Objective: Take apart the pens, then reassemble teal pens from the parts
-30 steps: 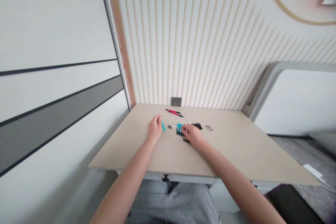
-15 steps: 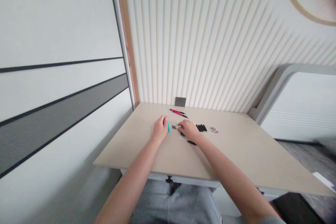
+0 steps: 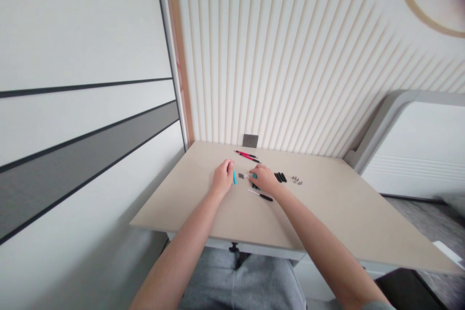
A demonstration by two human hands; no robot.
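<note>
My left hand rests on the beige table with its fingers closed on a short teal pen barrel. My right hand lies just to the right, fingers curled over a row of teal and black pen parts; a bit of teal shows at its fingertips. Small grey parts sit between the two hands. A thin refill with a black tip lies just in front of my right hand.
Red and black pens lie near the wall by a grey socket plate. Black caps and small metal bits lie to the right. A ribbed wall stands behind, a white cabinet at the right.
My right hand has slid left over the row of parts towards the grey bits and my left hand. My left hand keeps the teal barrel. The camera has shifted a little.
</note>
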